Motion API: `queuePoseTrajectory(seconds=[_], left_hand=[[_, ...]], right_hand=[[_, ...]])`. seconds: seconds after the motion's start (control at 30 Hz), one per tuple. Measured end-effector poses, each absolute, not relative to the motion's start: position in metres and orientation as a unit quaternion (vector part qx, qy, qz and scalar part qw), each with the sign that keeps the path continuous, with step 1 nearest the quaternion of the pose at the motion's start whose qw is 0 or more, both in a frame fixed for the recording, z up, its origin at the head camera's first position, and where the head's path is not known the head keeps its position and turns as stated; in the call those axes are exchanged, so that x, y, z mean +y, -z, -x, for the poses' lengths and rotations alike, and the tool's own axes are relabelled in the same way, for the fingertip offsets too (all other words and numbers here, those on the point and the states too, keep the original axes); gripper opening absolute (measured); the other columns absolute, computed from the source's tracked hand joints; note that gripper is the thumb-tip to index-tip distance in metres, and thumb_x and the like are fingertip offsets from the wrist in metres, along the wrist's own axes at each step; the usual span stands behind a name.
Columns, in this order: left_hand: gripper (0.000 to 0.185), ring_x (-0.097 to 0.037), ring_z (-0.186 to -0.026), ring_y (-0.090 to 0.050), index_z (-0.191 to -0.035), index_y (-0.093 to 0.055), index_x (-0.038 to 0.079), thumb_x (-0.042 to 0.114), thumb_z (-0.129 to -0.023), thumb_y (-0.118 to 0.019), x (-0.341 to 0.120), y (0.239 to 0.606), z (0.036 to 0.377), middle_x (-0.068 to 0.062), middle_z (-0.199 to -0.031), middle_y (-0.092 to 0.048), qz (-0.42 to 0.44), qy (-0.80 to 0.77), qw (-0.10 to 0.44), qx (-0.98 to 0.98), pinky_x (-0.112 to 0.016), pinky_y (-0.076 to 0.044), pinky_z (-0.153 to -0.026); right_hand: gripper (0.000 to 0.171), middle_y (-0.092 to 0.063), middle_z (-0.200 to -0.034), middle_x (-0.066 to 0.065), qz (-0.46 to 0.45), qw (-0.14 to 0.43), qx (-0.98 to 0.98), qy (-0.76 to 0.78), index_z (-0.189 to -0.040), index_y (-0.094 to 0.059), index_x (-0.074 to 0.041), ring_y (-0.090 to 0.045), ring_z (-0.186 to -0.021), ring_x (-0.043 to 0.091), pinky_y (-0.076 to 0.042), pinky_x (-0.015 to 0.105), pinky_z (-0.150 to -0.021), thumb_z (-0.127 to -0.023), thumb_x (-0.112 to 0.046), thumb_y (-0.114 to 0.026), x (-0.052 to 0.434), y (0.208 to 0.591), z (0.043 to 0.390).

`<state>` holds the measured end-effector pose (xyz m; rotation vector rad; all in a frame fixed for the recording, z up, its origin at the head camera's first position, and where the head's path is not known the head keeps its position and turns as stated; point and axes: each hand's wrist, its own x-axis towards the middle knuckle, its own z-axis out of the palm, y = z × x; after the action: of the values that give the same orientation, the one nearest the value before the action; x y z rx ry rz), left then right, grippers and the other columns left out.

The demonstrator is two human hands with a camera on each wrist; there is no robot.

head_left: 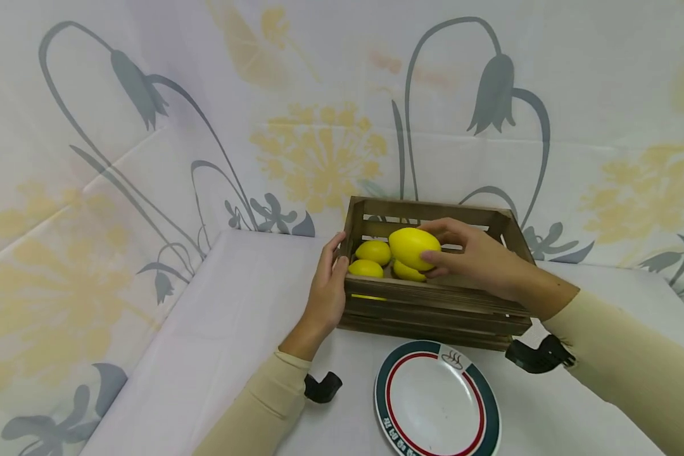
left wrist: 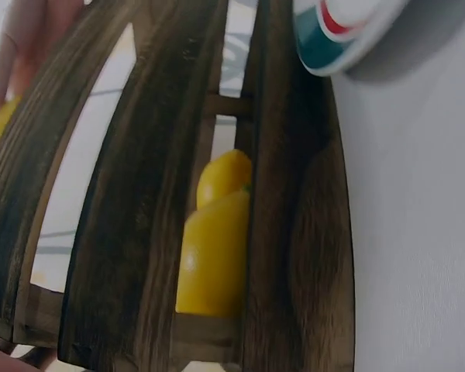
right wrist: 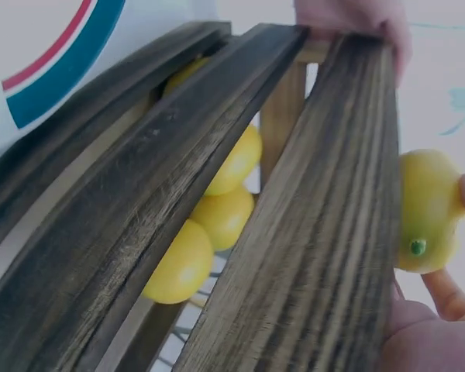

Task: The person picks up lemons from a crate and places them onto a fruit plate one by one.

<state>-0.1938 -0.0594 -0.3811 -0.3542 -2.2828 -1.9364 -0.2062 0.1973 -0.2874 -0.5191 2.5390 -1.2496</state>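
Observation:
A yellow lemon (head_left: pixel 413 247) is pinched between the thumb and fingers of my right hand (head_left: pixel 479 259), over the inside of a dark slatted wooden crate (head_left: pixel 433 307). Beneath it lie several more lemons (head_left: pixel 373 253) gathered at the crate's left end. My left hand (head_left: pixel 326 288) rests on the crate's left end, fingers pointing up along the wall. In the right wrist view the held lemon (right wrist: pixel 430 209) shows a small green stem spot, and part of the hand is cut off. Through the slats in the left wrist view, lemons (left wrist: pixel 215 256) show inside the crate.
In front of the crate sits a round white plate (head_left: pixel 439 405) with a dark green rim and a red ring. A white cloth (head_left: pixel 251 297) covers the table. Behind stands a flower-printed curtain (head_left: pixel 330 95). Black wrist mounts (head_left: pixel 540 354) hang under the sleeves.

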Motion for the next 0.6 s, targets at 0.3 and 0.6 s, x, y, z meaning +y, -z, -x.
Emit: queuePoseTrajectory(seconds=[0.3,0.6], left_hand=[[0.035,-0.022,-0.153,-0.025,-0.134,-0.062,0.008,0.016,-0.107,-0.040,-0.059,0.386,0.194,-0.006,-0.159,-0.039,0.188,0.497,0.214,-0.820,-0.052,-0.024,-0.124],[0.029,-0.025,-0.146,-0.041,-0.121,-0.070,0.004,0.008,-0.103,-0.048,-0.065,0.387,0.193,-0.012,-0.145,-0.057,0.254,0.415,0.289,-0.824,-0.045,-0.035,-0.120]], right_hand=[[0.051,-0.055,-0.134,0.012,0.185,0.076,0.867,0.455,-0.144,-0.046,-0.021,-0.069,-0.104,0.026,-0.060,0.024,-0.086,-0.098,-0.033,-0.064,0.209,0.291,0.173],[0.050,-0.051,-0.138,0.014,0.190,0.090,0.827,0.521,-0.145,-0.043,-0.018,-0.070,-0.105,0.022,-0.060,0.030,-0.089,-0.100,-0.025,-0.062,0.206,0.292,0.152]])
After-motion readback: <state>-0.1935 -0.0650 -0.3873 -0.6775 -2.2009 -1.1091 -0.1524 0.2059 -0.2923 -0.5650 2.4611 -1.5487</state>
